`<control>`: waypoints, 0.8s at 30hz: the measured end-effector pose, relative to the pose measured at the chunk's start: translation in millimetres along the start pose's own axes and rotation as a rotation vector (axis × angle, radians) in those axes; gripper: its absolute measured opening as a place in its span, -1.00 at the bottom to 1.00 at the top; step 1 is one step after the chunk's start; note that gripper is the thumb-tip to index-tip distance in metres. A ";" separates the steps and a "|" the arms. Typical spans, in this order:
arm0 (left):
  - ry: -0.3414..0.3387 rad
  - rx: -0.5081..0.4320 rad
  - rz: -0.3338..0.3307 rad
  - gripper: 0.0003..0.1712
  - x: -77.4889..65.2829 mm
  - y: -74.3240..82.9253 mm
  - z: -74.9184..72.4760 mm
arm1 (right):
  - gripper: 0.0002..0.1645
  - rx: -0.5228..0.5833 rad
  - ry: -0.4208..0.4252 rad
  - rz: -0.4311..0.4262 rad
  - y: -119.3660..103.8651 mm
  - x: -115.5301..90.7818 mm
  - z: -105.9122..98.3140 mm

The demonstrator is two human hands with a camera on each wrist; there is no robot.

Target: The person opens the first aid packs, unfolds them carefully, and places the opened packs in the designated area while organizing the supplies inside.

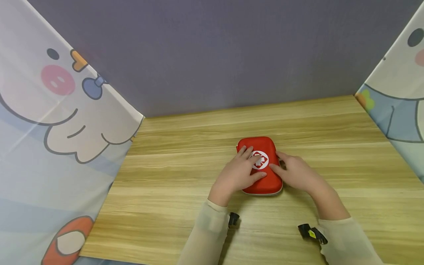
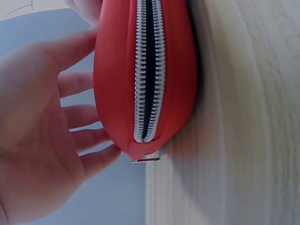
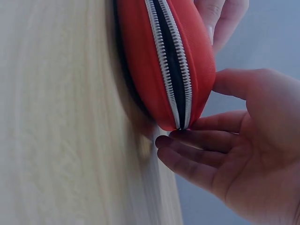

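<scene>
A red zippered first-aid case (image 1: 266,184) with a round white emblem lies on the wooden table. My left hand (image 1: 236,173) rests across its top with fingers spread, partly covering the emblem. At the right edge of the case, my right hand (image 1: 298,173) has its thumb on the top and its fingers along the side, pinching that edge. Silver zipper teeth (image 2: 139,75) run round the near side, parted by a dark gap in both wrist views. A small metal loop (image 2: 146,160) sits at the left end of the case. What lies inside is hidden.
The wood-grain table (image 1: 165,184) extends around the case. A grey panel (image 1: 225,55) stands behind it, with cartoon-printed cloth walls (image 1: 82,136) at left and right. Black camera mounts (image 1: 233,219) are strapped at both sleeves.
</scene>
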State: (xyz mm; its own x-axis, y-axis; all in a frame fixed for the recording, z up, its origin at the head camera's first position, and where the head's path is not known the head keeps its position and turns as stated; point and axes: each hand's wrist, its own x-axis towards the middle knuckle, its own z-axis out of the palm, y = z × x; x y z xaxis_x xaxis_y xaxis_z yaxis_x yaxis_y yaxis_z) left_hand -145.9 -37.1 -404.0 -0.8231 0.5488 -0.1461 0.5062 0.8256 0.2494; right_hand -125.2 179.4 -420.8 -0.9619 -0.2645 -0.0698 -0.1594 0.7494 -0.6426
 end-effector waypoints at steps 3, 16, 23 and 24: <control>0.002 -0.026 -0.003 -0.21 0.6 0.1 0.6 | -0.19 0.020 0.006 -0.002 0.4 -0.5 0.5; 0.037 -0.141 -0.003 -0.23 0.6 -4.7 2.1 | -0.20 -0.048 0.031 -0.045 -3.8 -3.1 -3.5; 0.075 -0.237 0.005 -0.22 5.0 -2.6 -4.9 | -0.38 -0.024 0.105 -0.109 -10.9 -4.7 -11.5; 0.083 -0.263 0.007 -0.21 5.9 -2.3 -7.1 | -0.39 -0.022 0.120 -0.122 -12.3 -4.4 -13.5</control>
State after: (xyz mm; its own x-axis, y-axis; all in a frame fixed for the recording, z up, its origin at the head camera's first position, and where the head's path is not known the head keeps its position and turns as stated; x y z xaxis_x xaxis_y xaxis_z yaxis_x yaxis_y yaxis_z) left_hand -153.7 -36.6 -398.7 -0.8435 0.5329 -0.0672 0.4368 0.7533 0.4917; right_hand -121.9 179.5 -402.3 -0.9546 -0.2806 0.1005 -0.2802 0.7298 -0.6236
